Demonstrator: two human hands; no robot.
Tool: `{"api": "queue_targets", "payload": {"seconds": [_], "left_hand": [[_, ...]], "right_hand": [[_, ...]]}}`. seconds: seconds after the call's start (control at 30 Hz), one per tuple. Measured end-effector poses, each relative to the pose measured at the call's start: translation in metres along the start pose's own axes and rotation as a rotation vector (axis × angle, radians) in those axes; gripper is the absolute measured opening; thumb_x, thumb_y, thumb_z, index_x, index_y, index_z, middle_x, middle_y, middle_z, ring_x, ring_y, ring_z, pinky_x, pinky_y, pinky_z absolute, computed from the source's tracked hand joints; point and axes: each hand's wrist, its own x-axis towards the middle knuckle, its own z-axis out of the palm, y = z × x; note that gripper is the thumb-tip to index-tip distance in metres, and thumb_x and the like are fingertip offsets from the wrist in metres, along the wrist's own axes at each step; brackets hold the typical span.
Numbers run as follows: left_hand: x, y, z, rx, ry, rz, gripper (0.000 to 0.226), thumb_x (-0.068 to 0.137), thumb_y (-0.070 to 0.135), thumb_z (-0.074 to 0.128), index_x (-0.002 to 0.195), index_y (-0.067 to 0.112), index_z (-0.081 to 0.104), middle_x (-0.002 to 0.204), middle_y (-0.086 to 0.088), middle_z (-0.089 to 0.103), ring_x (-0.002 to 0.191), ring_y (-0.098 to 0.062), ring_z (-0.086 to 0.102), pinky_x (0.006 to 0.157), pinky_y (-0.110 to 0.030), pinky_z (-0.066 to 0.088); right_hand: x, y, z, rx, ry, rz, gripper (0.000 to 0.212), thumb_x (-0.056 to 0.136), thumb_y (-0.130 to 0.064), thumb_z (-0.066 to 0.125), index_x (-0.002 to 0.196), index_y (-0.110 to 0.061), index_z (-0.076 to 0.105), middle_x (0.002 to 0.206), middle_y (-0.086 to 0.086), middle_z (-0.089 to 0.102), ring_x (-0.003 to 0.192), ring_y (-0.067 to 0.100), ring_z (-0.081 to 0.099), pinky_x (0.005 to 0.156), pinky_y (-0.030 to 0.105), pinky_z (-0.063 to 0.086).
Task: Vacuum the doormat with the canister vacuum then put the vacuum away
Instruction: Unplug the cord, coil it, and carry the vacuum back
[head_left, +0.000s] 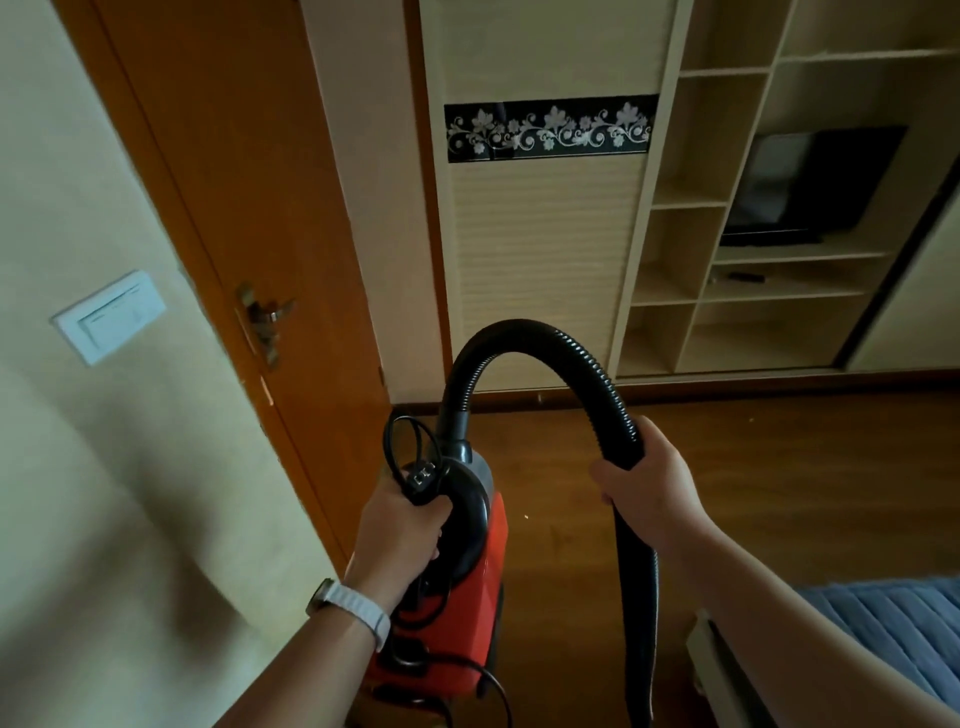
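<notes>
I see the left hand (402, 530) closed on the black handle of the red canister vacuum (483, 587), apparently lifted off the wooden floor (779, 493) beside the door (249, 208). The right hand (649, 488) grips the arched hose (524, 338). Power cord (410, 441) bundled at the handle.

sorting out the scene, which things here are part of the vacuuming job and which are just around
Part of the job:
red canister vacuum
black hose
power cord
left hand
right hand

Just around:
TV
shelving
light switch
door
</notes>
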Motion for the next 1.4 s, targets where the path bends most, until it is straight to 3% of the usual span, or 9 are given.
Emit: {"api": "queue_targets", "payload": {"seconds": [0.13,0.3,0.4,0.57,0.8,1.0,1.1,1.17,1.4], "left_hand": [[0.076,-0.010,0.010,-0.023,-0.073,-0.030,0.006,0.087,0.005,0.061,0.089,0.011,0.063,0.055,-0.009,0.062,0.039,-0.019,0.053,0.045,-0.029,0.045],[0.171,-0.006,0.024,-0.026,-0.191,-0.051,0.005,0.086,0.003,0.060,0.085,-0.001,0.064,0.055,-0.009,0.058,0.041,-0.018,0.052,0.043,-0.026,0.044],[0.222,0.009,0.038,0.019,-0.226,-0.017,0.006,0.085,0.004,0.060,0.083,0.001,0.065,0.054,-0.008,0.059,0.038,-0.014,0.053,0.039,-0.020,0.043],[0.281,0.036,0.071,0.036,-0.315,0.010,0.003,0.082,0.003,0.061,0.083,0.002,0.063,0.051,-0.005,0.057,0.039,-0.013,0.054,0.040,-0.019,0.044],[0.345,0.076,0.153,0.058,-0.409,0.015,0.012,0.081,0.005,0.061,0.070,0.000,0.062,0.052,-0.009,0.058,0.039,-0.012,0.053,0.042,-0.021,0.045],[0.397,0.107,0.251,0.089,-0.447,-0.025,0.018,0.079,0.008,0.062,0.062,0.002,0.058,0.048,-0.009,0.058,0.042,-0.019,0.056,0.057,-0.035,0.051],[0.421,0.131,0.306,0.114,-0.456,-0.010,0.008,0.078,0.009,0.062,0.076,0.001,0.062,0.048,-0.005,0.061,0.040,-0.019,0.057,0.049,-0.030,0.050],[0.436,0.146,0.340,0.102,-0.452,0.001,0.013,0.078,0.007,0.062,0.088,0.000,0.063,0.050,-0.006,0.061,0.040,-0.018,0.056,0.045,-0.026,0.047],[0.473,0.200,0.429,0.085,-0.465,0.116,0.011,0.081,0.006,0.063,0.091,0.007,0.061,0.055,-0.008,0.062,0.041,-0.016,0.056,0.043,-0.024,0.048]], "right_hand": [[0.061,0.002,0.034,-0.038,0.017,0.043,0.036,0.083,-0.008,0.072,0.110,-0.023,0.055,0.090,0.004,0.063,0.070,0.014,0.062,0.050,0.015,0.046],[0.141,-0.010,0.063,-0.062,0.080,0.109,0.036,0.083,-0.009,0.072,0.110,-0.025,0.055,0.090,0.002,0.063,0.072,0.014,0.062,0.051,0.017,0.046],[0.178,-0.016,0.068,-0.070,0.159,0.133,0.035,0.083,-0.009,0.071,0.106,-0.029,0.055,0.089,0.002,0.064,0.073,0.017,0.063,0.053,0.021,0.048],[0.221,-0.009,0.053,-0.053,0.253,0.185,0.028,0.081,-0.007,0.071,0.093,-0.027,0.055,0.082,0.008,0.064,0.065,0.017,0.061,0.053,0.025,0.051],[0.296,0.021,0.021,-0.010,0.369,0.199,0.031,0.080,-0.006,0.071,0.098,-0.027,0.056,0.081,0.007,0.064,0.063,0.015,0.061,0.047,0.017,0.046],[0.379,0.075,-0.022,0.044,0.404,0.217,0.033,0.080,-0.004,0.070,0.093,-0.030,0.054,0.079,0.008,0.064,0.065,0.021,0.062,0.050,0.024,0.048],[0.417,0.097,-0.057,0.075,0.411,0.245,0.032,0.080,-0.004,0.069,0.095,-0.028,0.055,0.081,0.011,0.065,0.068,0.026,0.064,0.052,0.028,0.051],[0.438,0.110,-0.081,0.084,0.419,0.243,0.032,0.081,-0.004,0.069,0.095,-0.029,0.055,0.082,0.010,0.065,0.069,0.026,0.065,0.053,0.027,0.051],[0.501,0.132,-0.152,0.048,0.493,0.221,0.030,0.083,-0.005,0.071,0.093,-0.029,0.056,0.082,0.007,0.065,0.071,0.023,0.065,0.055,0.026,0.051]]}}
